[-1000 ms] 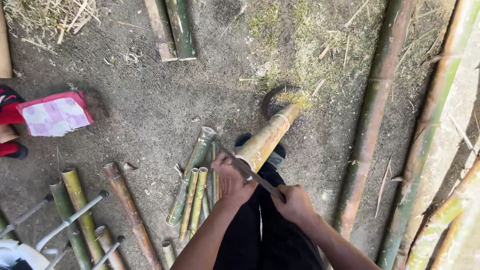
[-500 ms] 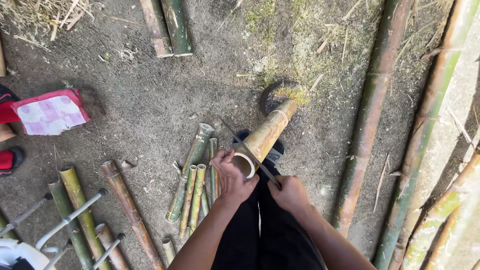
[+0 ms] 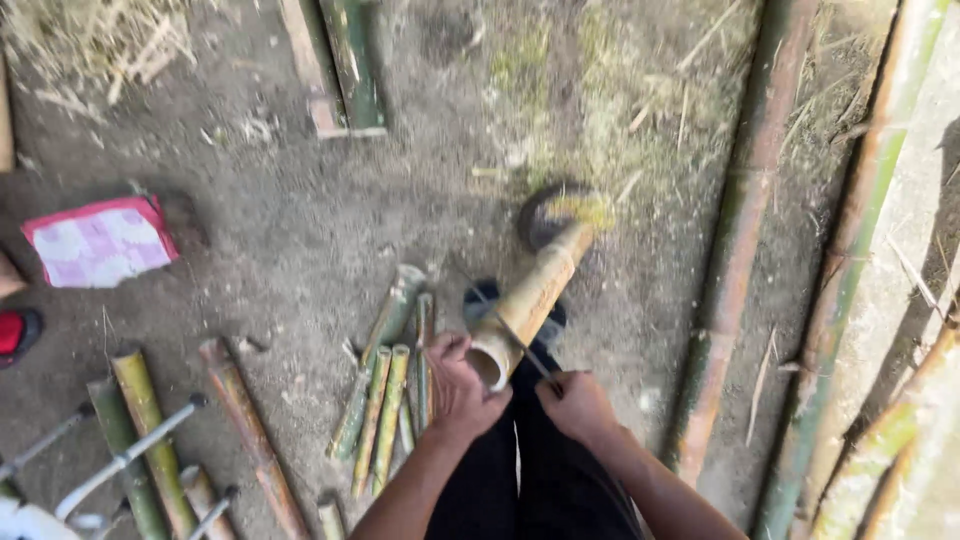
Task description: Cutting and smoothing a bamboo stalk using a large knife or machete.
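Single view only, head-worn, looking steeply down past the wearer's own forearms onto bare dirt ground. Close range: tan hollow bamboo section (image 3: 530,300) propped near frame centre, lower end toward the lens. Long green bamboo poles (image 3: 735,250) right of it; pink-and-white flat packet (image 3: 100,242) far left. Slight motion blur. No second view, no overlap.

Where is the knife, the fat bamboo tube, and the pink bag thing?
knife (image 3: 515,342): head view, on the blade's middle.
bamboo tube (image 3: 535,293): head view, mid-length of its tan side.
pink bag (image 3: 98,243): head view, centre of its pale face.
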